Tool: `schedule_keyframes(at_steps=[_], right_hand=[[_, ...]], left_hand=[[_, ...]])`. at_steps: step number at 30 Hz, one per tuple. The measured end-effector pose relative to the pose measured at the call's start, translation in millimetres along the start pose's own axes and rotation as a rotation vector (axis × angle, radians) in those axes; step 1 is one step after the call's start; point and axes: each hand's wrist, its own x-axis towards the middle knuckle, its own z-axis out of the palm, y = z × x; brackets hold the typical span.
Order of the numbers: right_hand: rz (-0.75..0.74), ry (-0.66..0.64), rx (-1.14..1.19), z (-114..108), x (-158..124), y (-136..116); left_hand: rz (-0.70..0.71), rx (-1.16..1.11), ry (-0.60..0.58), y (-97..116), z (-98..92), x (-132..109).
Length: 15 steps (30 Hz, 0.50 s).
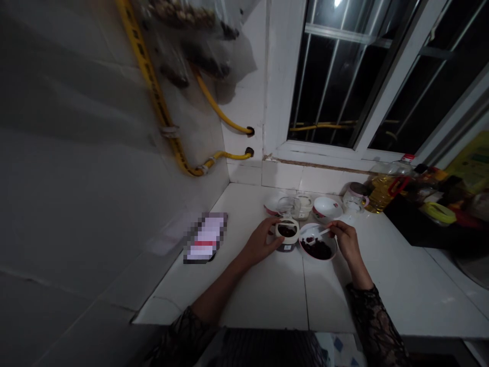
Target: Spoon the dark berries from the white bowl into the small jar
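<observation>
My left hand [263, 240] is wrapped round a small jar [286, 246] with a pale rim and dark contents, standing on the white counter. Just right of the jar sits a white bowl [333, 253] with a dark, crumbly food [319, 250] in it. Pinched in my right hand [345, 239] is the handle of a small white spoon [320, 234]; its tip is over the dark food in the bowl. Behind these stand a second white bowl [327, 208], another bowl [272, 205] and a clear container of white powder [303, 208].
A phone [206, 237], partly blurred out, lies on the left by the wall. At the back right are a lidded glass jar [355, 196], an oil bottle [382, 191] and a dark box [405, 221] of condiments. Yellow pipes [153, 97] run along the left wall.
</observation>
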Motion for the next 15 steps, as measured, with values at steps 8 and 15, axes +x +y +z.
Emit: schedule_keyframes(at_steps=[8,15], right_hand=[[0.013,0.018,0.056,0.3,2.2,1.7],[0.019,0.051,0.075,0.6,3.0,2.5]], left_hand=[[0.001,0.000,0.008,0.3,0.0,0.0],[-0.007,-0.007,-0.002,1.9,-0.7,0.5]])
